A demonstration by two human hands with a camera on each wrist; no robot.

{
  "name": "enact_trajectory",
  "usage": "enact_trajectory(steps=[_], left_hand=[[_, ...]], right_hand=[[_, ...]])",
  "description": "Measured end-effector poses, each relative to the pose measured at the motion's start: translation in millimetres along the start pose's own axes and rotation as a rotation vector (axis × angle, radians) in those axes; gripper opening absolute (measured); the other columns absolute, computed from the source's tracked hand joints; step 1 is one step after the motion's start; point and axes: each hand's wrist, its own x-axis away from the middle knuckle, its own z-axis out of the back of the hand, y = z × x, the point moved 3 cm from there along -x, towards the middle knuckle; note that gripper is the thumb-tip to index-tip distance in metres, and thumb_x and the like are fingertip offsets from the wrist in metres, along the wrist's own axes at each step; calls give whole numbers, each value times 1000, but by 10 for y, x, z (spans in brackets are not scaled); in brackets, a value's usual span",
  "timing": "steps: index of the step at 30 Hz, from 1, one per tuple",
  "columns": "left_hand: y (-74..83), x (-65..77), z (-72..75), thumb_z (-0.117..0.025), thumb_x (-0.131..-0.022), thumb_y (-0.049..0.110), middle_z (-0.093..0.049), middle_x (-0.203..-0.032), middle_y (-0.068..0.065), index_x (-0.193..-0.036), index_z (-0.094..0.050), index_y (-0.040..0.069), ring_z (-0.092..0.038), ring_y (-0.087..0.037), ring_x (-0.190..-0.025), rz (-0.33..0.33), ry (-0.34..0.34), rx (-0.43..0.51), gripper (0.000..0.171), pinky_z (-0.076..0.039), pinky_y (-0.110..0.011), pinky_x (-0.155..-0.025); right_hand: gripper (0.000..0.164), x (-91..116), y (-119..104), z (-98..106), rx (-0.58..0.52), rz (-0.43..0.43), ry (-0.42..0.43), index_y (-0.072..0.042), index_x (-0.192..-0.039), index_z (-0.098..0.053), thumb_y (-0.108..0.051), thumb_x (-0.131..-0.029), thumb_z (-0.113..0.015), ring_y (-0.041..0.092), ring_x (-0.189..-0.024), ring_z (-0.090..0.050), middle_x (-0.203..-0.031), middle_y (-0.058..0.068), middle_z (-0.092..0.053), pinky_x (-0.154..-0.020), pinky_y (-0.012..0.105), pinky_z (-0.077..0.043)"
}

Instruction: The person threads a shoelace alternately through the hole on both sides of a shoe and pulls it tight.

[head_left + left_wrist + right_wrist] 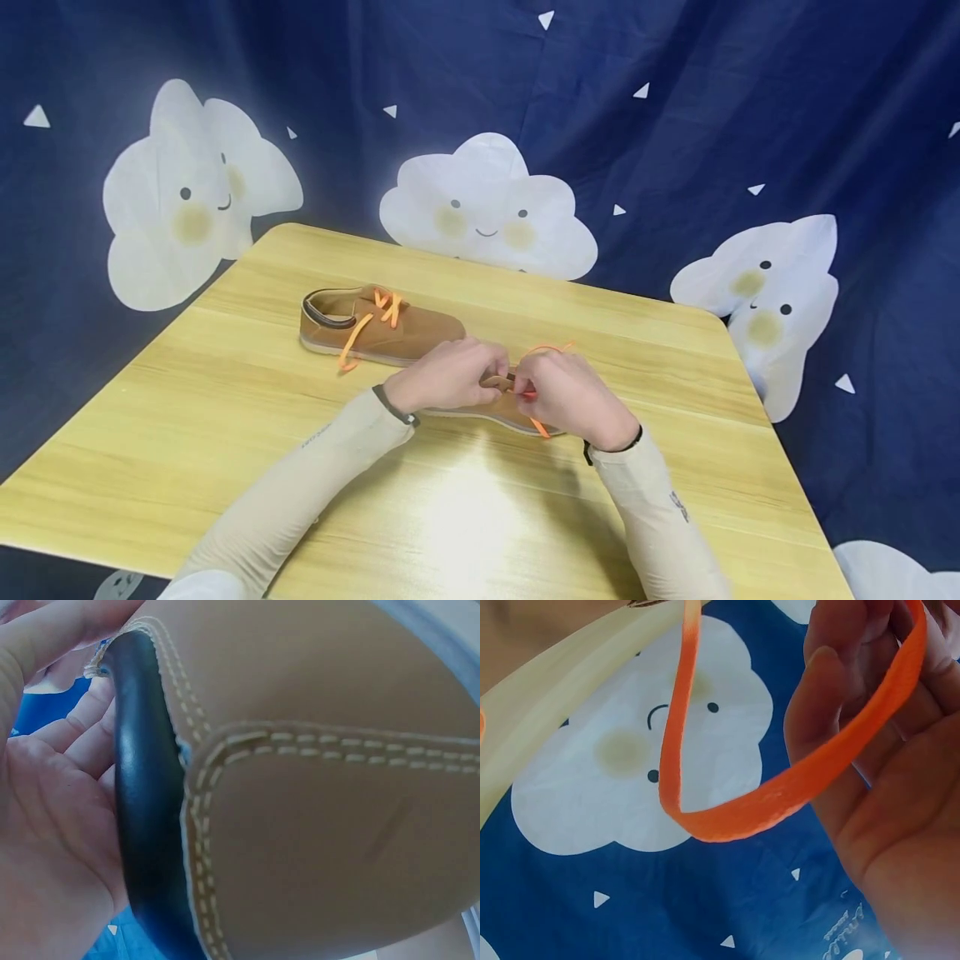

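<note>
Two shoes [427,329] [495,410] are lying on one table [225,417]; two hands [450,375] [566,396], two sleeves [322,467] [660,517] and one far curtain [337,67] are showing.

Nearer brown shoe [489,410] partly hidden behind fingers [534,379] in head view.

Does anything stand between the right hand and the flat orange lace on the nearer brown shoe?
Nothing visible: the right hand pinches the flat orange lace, and the left hand holds the nearer brown low-cut shoe. The farther brown low-cut shoe lies beyond, not between.
</note>
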Motion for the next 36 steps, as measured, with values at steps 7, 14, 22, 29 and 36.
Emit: enact_trajectory(steps=[7,14,22,29,36], left_hand=[[1,2,2,-78,-90,22,-53,-75,5,-105,-67,13,-47,-8,-67,1,1,-4,20,-36,-23,-57],[-3,2,-2,-75,-91,20,-51,-75,6,-103,-67,17,-46,-8,-67,-1,-17,8,15,-34,-23,-56],[-86,-28,-24,-66,-95,12,-61,-86,5,-114,-73,15,-46,-6,-66,-57,-115,223,21,-36,-21,-58],[-149,-26,-32,-60,-96,11,-70,-102,2,-116,-73,15,-53,-7,-73,-73,-206,387,25,-42,-23,-66],[-165,-33,-38,-64,-99,19,-76,-119,1,-128,-72,15,-66,-11,-89,-11,-231,427,30,-53,-29,-80]], right_hand=[[52,-24,-30,-57,57,26,19,-25,-54,-25,3,-72,-66,3,-55,-19,-62,-12,-20,-49,20,-12],[54,-46,-83,-133,164,93,73,-25,-57,-21,5,-69,-64,5,-59,-16,-64,-11,-14,-52,20,-12],[51,-68,-123,-176,264,106,111,-24,-52,-29,4,-71,-67,6,-55,-20,-58,-12,-18,-50,21,-18],[54,-76,-130,-178,278,82,120,-24,-51,-32,3,-75,-73,5,-53,-22,-57,-12,-20,-49,22,-20],[26,-36,-17,-43,-16,66,17,-22,-68,-65,-16,-85,-83,6,-63,-51,-67,-13,-54,-58,24,-46]])
